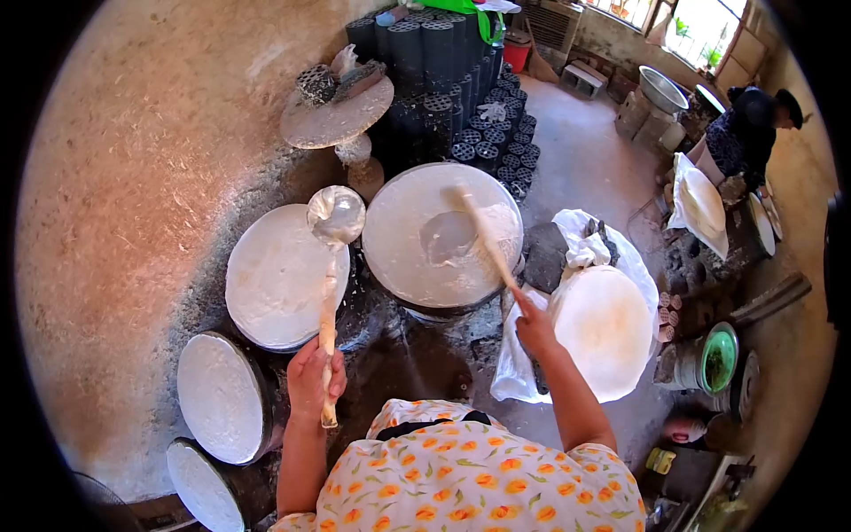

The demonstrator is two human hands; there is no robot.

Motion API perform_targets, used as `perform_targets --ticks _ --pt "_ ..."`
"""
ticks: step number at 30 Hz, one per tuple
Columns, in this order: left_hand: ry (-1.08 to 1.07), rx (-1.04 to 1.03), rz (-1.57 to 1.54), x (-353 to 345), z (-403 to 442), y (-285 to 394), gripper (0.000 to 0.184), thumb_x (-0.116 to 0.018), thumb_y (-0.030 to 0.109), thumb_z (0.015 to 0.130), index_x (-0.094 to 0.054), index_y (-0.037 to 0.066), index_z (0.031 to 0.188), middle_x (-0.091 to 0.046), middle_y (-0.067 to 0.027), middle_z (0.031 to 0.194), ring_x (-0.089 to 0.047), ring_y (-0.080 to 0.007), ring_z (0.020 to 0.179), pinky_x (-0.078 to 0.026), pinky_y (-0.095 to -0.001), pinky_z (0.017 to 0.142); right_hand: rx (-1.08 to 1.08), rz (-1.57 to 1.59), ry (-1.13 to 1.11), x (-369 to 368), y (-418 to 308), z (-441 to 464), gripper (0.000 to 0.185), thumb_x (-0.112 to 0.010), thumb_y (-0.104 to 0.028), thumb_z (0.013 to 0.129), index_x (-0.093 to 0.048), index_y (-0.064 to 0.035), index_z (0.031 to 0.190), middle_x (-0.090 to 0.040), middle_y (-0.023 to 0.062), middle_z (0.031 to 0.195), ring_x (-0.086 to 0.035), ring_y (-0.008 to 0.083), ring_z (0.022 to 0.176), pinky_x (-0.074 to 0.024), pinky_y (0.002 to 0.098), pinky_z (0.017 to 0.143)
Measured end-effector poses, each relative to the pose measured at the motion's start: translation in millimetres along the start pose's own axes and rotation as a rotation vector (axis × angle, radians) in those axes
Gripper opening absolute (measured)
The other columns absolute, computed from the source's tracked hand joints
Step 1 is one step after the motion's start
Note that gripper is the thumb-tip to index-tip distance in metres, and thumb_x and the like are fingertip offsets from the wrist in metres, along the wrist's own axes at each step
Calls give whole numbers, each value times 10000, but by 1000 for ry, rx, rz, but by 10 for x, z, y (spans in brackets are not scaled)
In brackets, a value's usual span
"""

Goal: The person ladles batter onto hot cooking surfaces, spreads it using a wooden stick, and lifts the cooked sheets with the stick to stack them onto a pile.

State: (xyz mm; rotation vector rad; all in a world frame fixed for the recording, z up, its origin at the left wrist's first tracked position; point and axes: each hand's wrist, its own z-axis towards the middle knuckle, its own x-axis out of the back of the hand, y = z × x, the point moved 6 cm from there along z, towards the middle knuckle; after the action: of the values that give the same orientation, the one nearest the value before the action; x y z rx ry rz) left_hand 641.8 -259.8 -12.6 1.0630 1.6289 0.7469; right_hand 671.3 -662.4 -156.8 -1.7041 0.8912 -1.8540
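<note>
My left hand (314, 379) is wrapped round the long pale handle of a metal ladle (337, 215), whose bowl is over the gap between two round griddles. In my right hand (537, 333) is a wooden batter spreader (487, 232). Its far end is blurred and lies over the middle griddle (403, 217), which is coated in white, with a greyer patch near its centre. The griddle to the left (279, 275) carries a pale, even layer. Beside my right hand, round flatbreads (603, 332) rest on white plastic sheeting.
Two more white-topped griddles (219, 395) (206, 488) curve along the left. Black honeycomb coal briquettes (425, 66) are stacked behind. A round board (341, 113) stands at the back left. Another person (745, 133) works at the far right, near a green bucket (719, 357).
</note>
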Motion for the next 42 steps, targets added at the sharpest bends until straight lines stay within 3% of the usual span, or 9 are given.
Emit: perform_targets --ticks 4,8,12,16,18,28,31,39,42 --pt "-25 38 -26 -46 26 13 300 -407 98 928 -483 -43 1182 -513 -74 694 -415 -92 385 -343 -201 339 44 121 74 156 -106 -94 623 -472 37 771 -477 -247 1326 -611 205 1112 -603 364 998 -484 395 840" --pt "-26 25 17 13 37 29 309 -416 136 936 -479 -47 1178 -485 -73 686 -390 -86 369 -332 -204 300 -284 134 46 169 159 -273 655 -453 57 772 -448 -247 1351 -613 216 1087 -621 374 931 -496 404 794" --pt "-58 40 19 12 79 -19 313 -425 145 932 -481 -44 1175 -497 -78 689 -391 -90 363 -331 -206 298 -37 123 -39 -140 -281 -429 603 -467 57 786 -462 -185 1339 -575 220 1171 -561 382 1073 -444 397 909" --pt "-45 49 40 88 55 16 317 -434 156 927 -484 -43 1169 -507 -78 698 -391 -90 366 -330 -207 298 -89 65 160 139 -103 -376 637 -494 27 783 -422 -229 1362 -609 223 1075 -599 397 956 -487 437 812" --pt "-46 47 30 124 27 52 295 -423 126 921 -489 -34 1159 -510 -74 693 -401 -90 373 -331 -207 316 -92 -28 175 102 -22 -346 647 -484 6 788 -407 -271 1367 -626 243 888 -611 429 784 -474 501 704" --pt "-86 61 37 155 74 51 240 -423 119 916 -502 -45 1073 -508 -59 682 -421 -86 385 -340 -206 332 -210 -278 -256 -330 -649 -286 632 -492 -20 797 -428 -329 1345 -618 231 990 -608 394 899 -483 465 785" --pt "-96 49 90 187 66 67 210 -425 124 916 -513 -39 1016 -503 -54 670 -423 -82 389 -339 -202 335 -201 -107 44 -77 -378 -361 631 -452 37 787 -444 -264 1341 -616 231 1020 -608 398 900 -485 466 792" --pt "-133 106 141 82 159 -64 182 -433 144 913 -525 -13 924 -505 -42 659 -440 -80 403 -347 -208 343 -140 -158 -106 -286 -754 -220 604 -470 14 789 -490 -314 1295 -620 227 1006 -603 417 893 -482 485 781" --pt "-120 126 166 111 149 -58 189 -441 139 904 -536 -15 958 -515 -43 669 -455 -87 408 -356 -209 348 -139 -11 156 -59 -401 -45 606 -448 25 797 -479 -292 1313 -624 240 1004 -610 403 933 -489 427 806"
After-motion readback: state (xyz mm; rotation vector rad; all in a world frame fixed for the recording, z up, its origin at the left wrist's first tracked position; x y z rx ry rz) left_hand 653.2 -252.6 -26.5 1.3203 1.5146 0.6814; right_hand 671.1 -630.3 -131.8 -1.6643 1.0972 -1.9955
